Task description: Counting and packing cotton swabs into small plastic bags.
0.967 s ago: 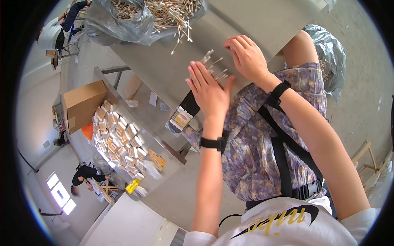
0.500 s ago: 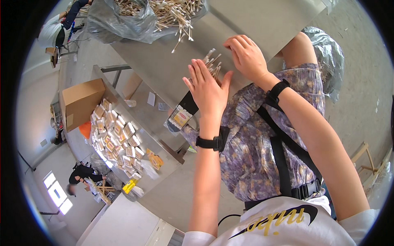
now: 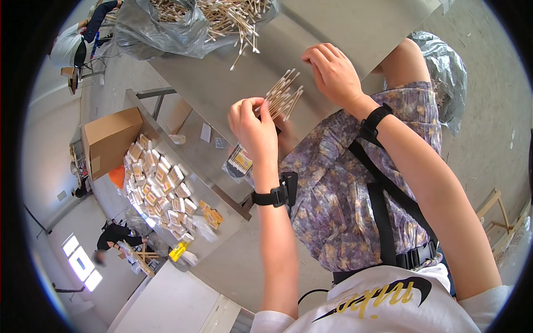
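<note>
Grey table (image 3: 355,28): bare surface between swab bag (image 3: 166,39) and right edge. Right hand (image 3: 335,72), near that edge, loosely curled; contents cannot be told. Left hand (image 3: 254,125), apart, previously flat, now pinches swab bundle (image 3: 284,95) over the table.

Swab sticks (image 3: 285,94) matt wood; bag (image 3: 190,40) glossy plastic; table (image 3: 338,25) smooth metal.
</note>
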`<action>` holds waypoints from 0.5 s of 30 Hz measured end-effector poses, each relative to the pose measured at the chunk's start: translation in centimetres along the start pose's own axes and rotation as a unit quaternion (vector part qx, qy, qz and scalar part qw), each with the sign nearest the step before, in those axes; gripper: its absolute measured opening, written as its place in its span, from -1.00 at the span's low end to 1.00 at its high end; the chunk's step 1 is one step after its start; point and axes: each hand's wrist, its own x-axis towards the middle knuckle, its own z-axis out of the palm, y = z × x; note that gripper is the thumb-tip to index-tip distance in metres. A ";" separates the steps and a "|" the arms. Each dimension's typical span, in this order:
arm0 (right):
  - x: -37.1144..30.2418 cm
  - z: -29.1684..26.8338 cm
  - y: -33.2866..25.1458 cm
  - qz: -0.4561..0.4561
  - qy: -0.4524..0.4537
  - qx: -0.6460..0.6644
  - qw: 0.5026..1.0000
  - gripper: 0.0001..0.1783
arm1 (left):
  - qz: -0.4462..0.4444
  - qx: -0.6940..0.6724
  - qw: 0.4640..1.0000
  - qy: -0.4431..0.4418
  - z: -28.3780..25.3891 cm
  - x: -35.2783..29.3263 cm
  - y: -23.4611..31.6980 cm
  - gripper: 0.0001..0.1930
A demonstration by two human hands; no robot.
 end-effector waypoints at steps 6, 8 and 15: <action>0.0 0.1 0.1 -0.002 -0.006 0.001 1.000 -0.83 | 0.018 0.043 0.998 -0.032 0.8 0.9 -0.4 -0.89; 0.0 0.0 0.2 -0.002 -0.007 0.007 1.000 -0.86 | 0.020 0.054 0.997 -0.042 0.8 1.1 -0.5 -0.89; -0.1 0.2 0.3 -0.001 -0.003 -0.003 1.000 -0.82 | 0.055 0.044 0.997 -0.021 1.1 1.9 -1.5 -0.89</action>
